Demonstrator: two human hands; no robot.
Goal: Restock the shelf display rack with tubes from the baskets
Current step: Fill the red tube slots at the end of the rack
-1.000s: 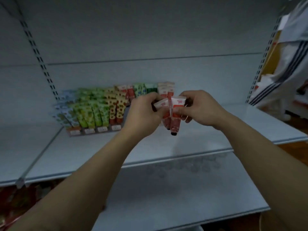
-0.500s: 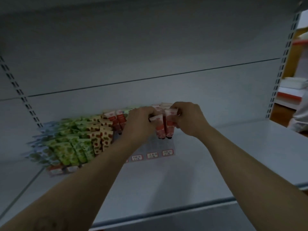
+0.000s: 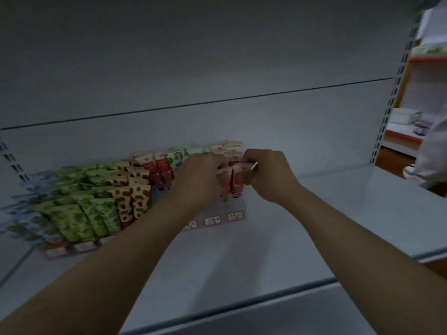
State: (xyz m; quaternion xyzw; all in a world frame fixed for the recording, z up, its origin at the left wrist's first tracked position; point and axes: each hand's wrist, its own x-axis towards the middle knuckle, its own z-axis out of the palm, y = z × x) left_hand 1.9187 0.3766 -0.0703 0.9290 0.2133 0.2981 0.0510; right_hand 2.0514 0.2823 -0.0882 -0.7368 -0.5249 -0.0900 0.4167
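A clear stepped display rack stands at the back of the white shelf, with price labels along its front. Its left rows hold blue, green and strawberry-print tubes; red and pale pink tubes stand further back. My left hand and my right hand meet over the rack's right end. Each pinches the top of a red-and-white tube: one in the left, one in the right, both hanging cap down just above the rack's right-hand rows. No basket is in view.
A slotted upright bounds the shelf bay on the right. Beyond it stand another shelf unit with red edges and a person in pale clothes. A lower shelf edge runs below my forearms.
Both hands have carried the two red tubes forward from in front of the shelf to just above the rack's right end. The view has moved closer and tilted up.
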